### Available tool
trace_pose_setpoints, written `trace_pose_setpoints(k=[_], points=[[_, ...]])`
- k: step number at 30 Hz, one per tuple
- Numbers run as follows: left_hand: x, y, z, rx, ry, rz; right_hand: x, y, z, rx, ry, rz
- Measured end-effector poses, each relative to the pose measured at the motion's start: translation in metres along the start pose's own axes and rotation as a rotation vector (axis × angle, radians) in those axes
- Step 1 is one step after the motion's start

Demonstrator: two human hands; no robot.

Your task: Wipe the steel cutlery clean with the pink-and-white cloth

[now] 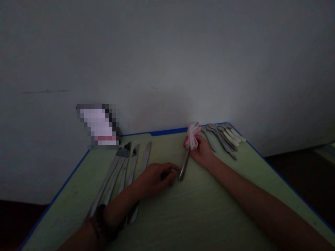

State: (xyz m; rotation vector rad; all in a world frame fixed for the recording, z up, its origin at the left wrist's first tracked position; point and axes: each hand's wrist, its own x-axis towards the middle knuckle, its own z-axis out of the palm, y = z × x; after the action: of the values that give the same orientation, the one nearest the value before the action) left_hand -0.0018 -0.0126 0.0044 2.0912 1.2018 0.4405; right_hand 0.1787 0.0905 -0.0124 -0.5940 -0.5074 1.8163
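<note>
A folded pink-and-white striped cloth is gripped in my right hand, bunched around the upper end of a metal utensil. Only the utensil's handle shows, slanting down toward me; its head is hidden in the cloth, so I cannot tell its kind. My left hand is beside the handle's lower end, fingers loosely curled and apart. Its index fingertip is at the handle, perhaps touching. Under and left of that forearm lie several long metal utensils, and a table knife lies closest to the hand.
Beyond my right hand, several spoons and white-handled utensils lie at the far right of the green table. A blurred-out device with a bright screen leans at the far left corner. A bare wall borders the back edge.
</note>
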Motion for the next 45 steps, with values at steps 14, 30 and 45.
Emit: trace_pose_setpoints(k=[14, 30, 45], points=[[0.004, 0.0, 0.004, 0.168, 0.077, -0.054, -0.005, 0.004, 0.001, -0.167, -0.129, -0.045], [0.005, 0.003, 0.004, 0.254, 0.191, -0.077, -0.015, -0.003, 0.001, -0.162, -0.072, 0.071], [0.009, -0.025, 0.012, 0.262, 0.432, -0.1, -0.007, -0.012, -0.005, 0.073, 0.04, 0.067]])
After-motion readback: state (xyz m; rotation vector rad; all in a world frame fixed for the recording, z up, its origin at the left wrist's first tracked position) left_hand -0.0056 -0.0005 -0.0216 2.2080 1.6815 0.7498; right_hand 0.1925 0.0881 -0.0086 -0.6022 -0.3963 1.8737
